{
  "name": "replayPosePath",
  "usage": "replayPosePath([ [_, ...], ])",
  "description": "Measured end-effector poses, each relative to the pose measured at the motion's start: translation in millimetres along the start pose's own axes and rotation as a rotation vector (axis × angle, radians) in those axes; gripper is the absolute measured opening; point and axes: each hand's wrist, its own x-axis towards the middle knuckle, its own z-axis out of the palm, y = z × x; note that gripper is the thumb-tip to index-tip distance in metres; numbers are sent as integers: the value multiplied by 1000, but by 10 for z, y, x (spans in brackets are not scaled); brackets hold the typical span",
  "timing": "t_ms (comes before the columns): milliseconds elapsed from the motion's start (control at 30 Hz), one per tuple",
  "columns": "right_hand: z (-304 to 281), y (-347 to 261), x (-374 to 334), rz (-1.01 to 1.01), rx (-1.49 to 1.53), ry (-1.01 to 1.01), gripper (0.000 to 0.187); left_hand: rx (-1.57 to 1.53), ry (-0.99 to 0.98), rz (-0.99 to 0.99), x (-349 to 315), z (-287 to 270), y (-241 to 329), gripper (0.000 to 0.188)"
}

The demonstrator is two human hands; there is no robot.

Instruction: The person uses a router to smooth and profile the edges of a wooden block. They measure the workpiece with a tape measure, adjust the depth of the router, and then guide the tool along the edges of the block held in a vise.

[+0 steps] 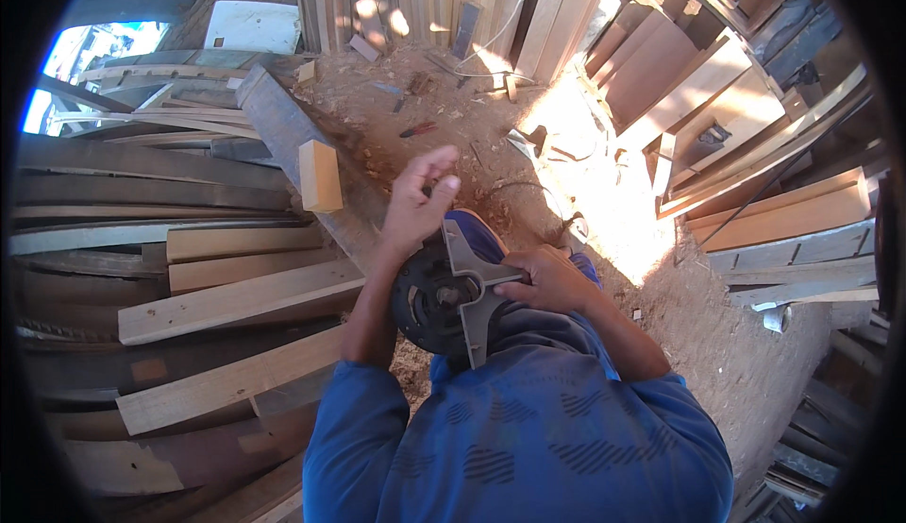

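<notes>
Against my lap rests a round black tool base (425, 304) with holes in it and a metal part at its centre; it looks like the underside of a power tool. A grey metal plate with several arms (484, 282) lies over its right side. My right hand (547, 279) is closed on the plate's right arm, thumb on top. Above the base, my left hand (420, 200) has its fingers curled toward the thumb. A small dark bit shows between them, too hidden to name. The rest of the tool is out of sight behind the base and my hands.
A grey plank (283, 131) slants at my left with a wooden block (320, 177) on it. Stacked boards (241, 296) fill the left side; more boards lean at the back and right (727, 98). Red-handled pliers (418, 129) and a pale cable lie on the dirt floor.
</notes>
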Motion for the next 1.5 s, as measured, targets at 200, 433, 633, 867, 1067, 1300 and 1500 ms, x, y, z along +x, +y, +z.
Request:
replayPosePath([
  [200,132,-49,293,-113,-177,195,40,-731,136,-604,-1170,-532,-121,55],
  [433,137,-114,637,-409,-349,544,29,-784,55,-685,-1498,-640,-357,66],
  [633,390,-141,-171,288,395,176,34,-1102,152,-619,-1727,-671,-408,65],
  [867,985,340,0,143,-74,270,30,-1072,236,-576,-2002,-718,-434,71],
  [1067,0,-321,-115,164,-444,-51,24,-944,276,-557,-2127,-776,-243,77],
  [1300,-530,-1266,26,-322,-330,404,32,-565,-158,-465,-1675,-819,-4,59],
  [1500,-436,-788,890,85,-877,-208,37,-166,-532,-195,-1053,-513,439,56],
])
